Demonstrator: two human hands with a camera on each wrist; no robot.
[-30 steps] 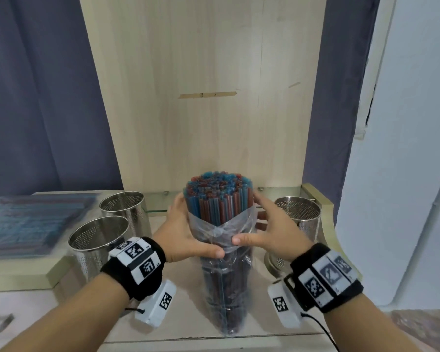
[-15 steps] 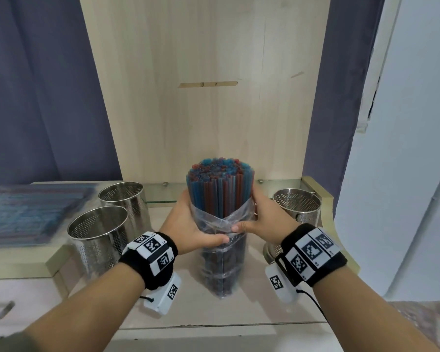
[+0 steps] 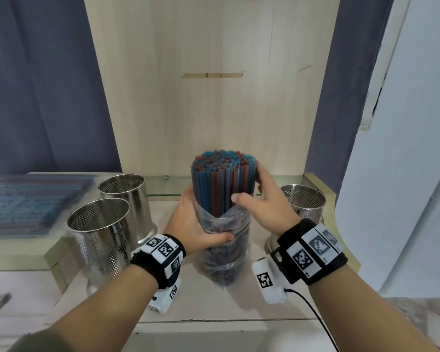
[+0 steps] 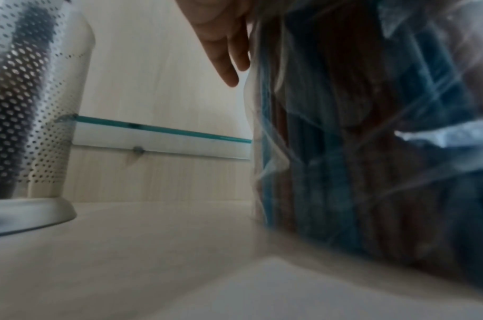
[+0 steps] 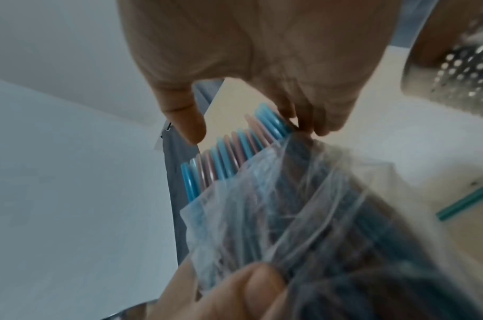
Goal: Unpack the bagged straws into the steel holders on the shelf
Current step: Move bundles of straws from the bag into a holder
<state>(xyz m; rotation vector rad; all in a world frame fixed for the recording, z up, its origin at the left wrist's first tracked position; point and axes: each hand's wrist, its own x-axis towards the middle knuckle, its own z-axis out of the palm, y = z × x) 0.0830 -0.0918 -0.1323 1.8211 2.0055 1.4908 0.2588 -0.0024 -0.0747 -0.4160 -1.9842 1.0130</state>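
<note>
Two steel holders stand at the left of the shelf (image 3: 163, 308): front holder (image 3: 101, 240) nearest the camera, back holder (image 3: 127, 199) just behind it and a bit to the right, both upright, perforated, w/ nothing seen inside. Further left, on a raised ledge, lies a flat stack of bagged straws (image 3: 28, 199), blurred, blue and red. Next comes the left hand (image 3: 191, 229), wrapped round the lower-middle of the plastic bag (image 3: 225, 252), thumb across the front and fingers round the back; the left wrist view shows fingers lying along the bag's side, and the bag's bottom sits on the shelf. Centre: the straw bundle (image 3: 222, 184), blue and reddish-brown, standing upright in the bag, its top half bare above the bag's mouth, which is bunched down approx. at mid-height in a V at the front. Behind it runs the pale wood back panel (image 3: 214, 97) w/ a small slot in it, and a glass strip (image 4: 163, 132) along the back edge of the shelf. The right hand (image 3: 264, 201) is on the bare straws above the bag edge, thumb in front, fingers round the right side and back, curled onto the bundle near its top; the right wrist view shows fingertips (image 5: 325, 127) touching the straw ends. At the far right stands a third holder (image 3: 304, 201), upright, just beside the right wrist, apart from the bag. Dark curtains hang on both sides of the panel, white wall at right.
</note>
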